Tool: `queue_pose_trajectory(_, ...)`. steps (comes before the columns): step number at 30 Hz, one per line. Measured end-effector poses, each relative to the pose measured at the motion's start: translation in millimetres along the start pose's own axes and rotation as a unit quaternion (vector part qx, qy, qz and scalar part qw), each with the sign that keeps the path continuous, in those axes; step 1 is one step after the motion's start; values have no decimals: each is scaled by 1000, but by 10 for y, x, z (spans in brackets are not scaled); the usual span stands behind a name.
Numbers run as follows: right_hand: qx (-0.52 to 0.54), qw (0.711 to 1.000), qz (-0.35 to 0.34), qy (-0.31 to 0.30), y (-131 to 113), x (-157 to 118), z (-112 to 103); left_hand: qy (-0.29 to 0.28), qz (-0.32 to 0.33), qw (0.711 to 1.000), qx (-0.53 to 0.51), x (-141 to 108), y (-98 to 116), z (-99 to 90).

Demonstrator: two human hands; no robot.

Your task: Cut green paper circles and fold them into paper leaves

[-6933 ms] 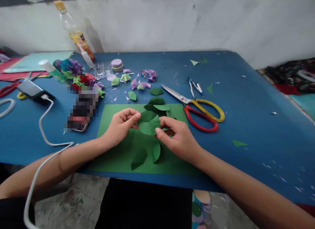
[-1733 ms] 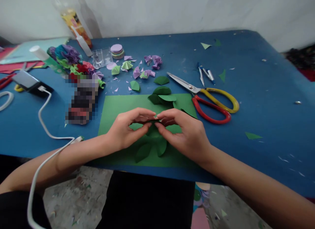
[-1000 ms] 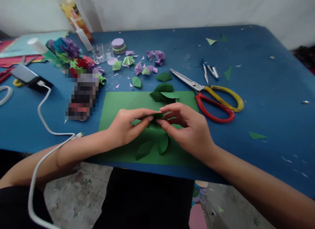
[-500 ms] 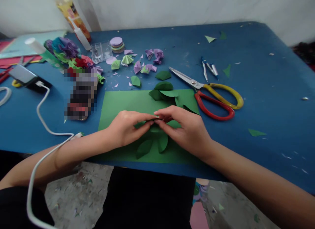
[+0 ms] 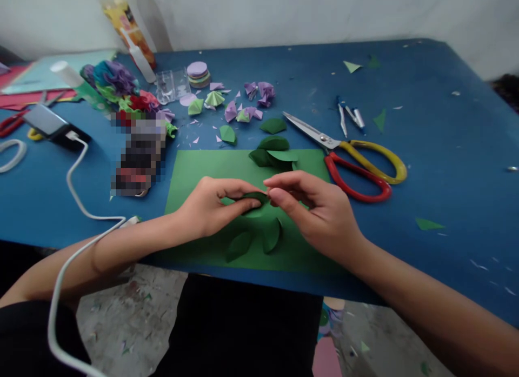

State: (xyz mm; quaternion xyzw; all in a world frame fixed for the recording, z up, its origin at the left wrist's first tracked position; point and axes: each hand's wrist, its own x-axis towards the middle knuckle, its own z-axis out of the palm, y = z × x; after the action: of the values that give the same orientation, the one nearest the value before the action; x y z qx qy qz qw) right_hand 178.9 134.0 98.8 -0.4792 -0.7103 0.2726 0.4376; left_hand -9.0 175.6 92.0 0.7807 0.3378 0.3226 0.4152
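A small folded green paper piece [image 5: 256, 197] is pinched between the thumb and fingers of my left hand [image 5: 208, 206]. My right hand [image 5: 328, 217] closes its thumb and fingertips at the piece's right end; the exact grip is partly hidden. Both hands are above a green paper sheet [image 5: 190, 169]. Nearer me on that sheet lie two curved green paper pieces, a left one [image 5: 238, 246] and a right one [image 5: 271, 236]. Beyond my fingers, several folded green pieces [image 5: 273, 144] overlap at the sheet's far edge.
Large scissors [image 5: 324, 140] with red and yellow handles lie right of the sheet. A phone [image 5: 140, 155] is at left, and a white cable [image 5: 77, 198] crosses my left forearm. Purple paper bits [image 5: 265, 93], a glue bottle [image 5: 140, 62] and a drink bottle [image 5: 125, 22] stand farther back.
My right hand has shifted slightly right along the folded piece, and its fingers have drawn back from my left fingertips. More of the green piece shows in my left hand.
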Motion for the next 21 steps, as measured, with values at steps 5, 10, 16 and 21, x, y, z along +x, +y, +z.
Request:
queue_pose_trajectory(5,91,994,49,-40,43,43,7,49,-31,997,-50,29,-6,-10)
queue_pose_trajectory(10,138,984,98,-51,68,50,47,71,15,995,-64,23,-6,-2)
queue_pose_trajectory(16,91,987,90,-99,59,29,28,78,75,994,-18,5,14,3)
queue_pose_trajectory(21,83,985,104,-108,60,21,7,74,107,991,7,9,1,-1)
